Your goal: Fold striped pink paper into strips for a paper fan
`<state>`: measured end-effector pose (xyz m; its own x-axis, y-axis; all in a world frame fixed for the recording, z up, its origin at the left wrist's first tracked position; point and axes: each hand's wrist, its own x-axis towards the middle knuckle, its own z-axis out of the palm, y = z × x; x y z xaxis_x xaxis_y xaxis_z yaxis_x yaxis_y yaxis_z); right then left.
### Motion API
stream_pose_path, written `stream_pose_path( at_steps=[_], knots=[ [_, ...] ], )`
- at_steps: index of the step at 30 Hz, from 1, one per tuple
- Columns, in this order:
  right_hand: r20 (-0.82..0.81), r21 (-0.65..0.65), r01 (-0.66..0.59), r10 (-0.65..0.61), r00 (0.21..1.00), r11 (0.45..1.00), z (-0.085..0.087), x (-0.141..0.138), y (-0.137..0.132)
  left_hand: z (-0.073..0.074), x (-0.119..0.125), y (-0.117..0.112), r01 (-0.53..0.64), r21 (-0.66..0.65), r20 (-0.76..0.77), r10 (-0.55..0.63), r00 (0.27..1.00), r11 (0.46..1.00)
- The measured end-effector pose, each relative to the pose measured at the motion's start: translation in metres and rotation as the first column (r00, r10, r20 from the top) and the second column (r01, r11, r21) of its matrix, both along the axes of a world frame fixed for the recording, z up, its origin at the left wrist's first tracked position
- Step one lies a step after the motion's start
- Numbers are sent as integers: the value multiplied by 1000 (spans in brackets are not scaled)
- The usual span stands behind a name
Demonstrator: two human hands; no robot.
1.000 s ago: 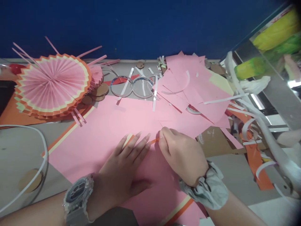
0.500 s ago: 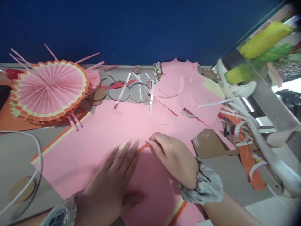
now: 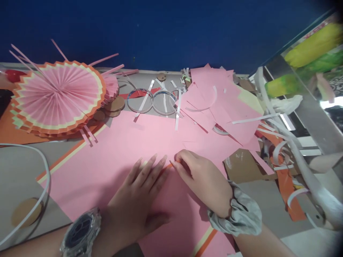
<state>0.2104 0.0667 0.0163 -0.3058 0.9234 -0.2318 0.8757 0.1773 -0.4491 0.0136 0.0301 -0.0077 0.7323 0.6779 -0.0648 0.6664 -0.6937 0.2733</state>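
Observation:
A large pink paper sheet (image 3: pixel 112 150) with orange and cream edge strips lies before me. My left hand (image 3: pixel 142 189) rests flat on it, fingers stretched out and slightly spread. Just right of those fingertips, my right hand (image 3: pixel 198 175) pinches at the end of a narrow orange paper strip (image 3: pixel 169 165) lying across the pink paper. Most of that strip is hidden beneath my left fingers. A watch (image 3: pixel 80 230) is on my left wrist, and a grey-green scrunchie (image 3: pixel 238 210) on my right.
Pleated paper rosettes (image 3: pixel 61 94) sit at the back left. Tape rolls (image 3: pixel 164 102), white strips and pink scraps (image 3: pixel 206 96) lie along the back. A cardboard piece (image 3: pixel 238 167) and orange scraps (image 3: pixel 289 192) are at right; a white cord loop (image 3: pixel 44 167) and cardboard disc (image 3: pixel 26 213) at left.
The view has shifted slightly, so most things appear a little further right. Less of the orange strip shows between my hands. My left hand stays flat and my right still pinches.

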Motion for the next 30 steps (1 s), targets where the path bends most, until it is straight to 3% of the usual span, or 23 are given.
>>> stream_pose_path(
  at_steps=[30],
  knots=[
    [95, 27, 58, -60, 994, 998, 2, -5, -4, 2, 1, 8, -10, -62, 19, 11, 1000, 998]
  ],
)
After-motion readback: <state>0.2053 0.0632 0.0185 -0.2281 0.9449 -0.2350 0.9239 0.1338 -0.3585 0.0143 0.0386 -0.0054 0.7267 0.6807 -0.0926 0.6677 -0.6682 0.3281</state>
